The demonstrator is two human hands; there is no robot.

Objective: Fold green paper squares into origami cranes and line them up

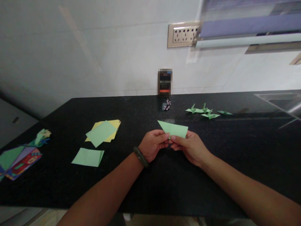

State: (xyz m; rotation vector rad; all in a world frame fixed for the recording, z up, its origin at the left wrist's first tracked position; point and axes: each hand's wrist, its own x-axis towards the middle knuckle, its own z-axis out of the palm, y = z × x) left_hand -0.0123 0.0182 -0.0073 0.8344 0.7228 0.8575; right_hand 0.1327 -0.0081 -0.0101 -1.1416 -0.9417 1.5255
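A folded piece of light green paper (pixel 175 129) is held up over the black countertop, its pointed corner toward the upper left. My left hand (pixel 155 142) pinches its lower edge, thumb in front and fingers behind. Close beside it, my right hand (pixel 188 145) grips the lower right part in the same way, and the thumb tips nearly meet. A dark bangle (pixel 141 157) circles my left wrist. To the left lies a folded green sheet (pixel 87 157). Behind that rests a stack of yellow sheets (pixel 115 126) with a green sheet (pixel 101 133) on top.
Several green paper cranes (pixel 210 115) stand at the back right. A phone (pixel 165 83), its screen blurred, leans against the wall with a beaded strap (pixel 167 104) before it. A colourful paper packet (pixel 25 160) lies far left. A sink edge (pixel 277 103) shows at right.
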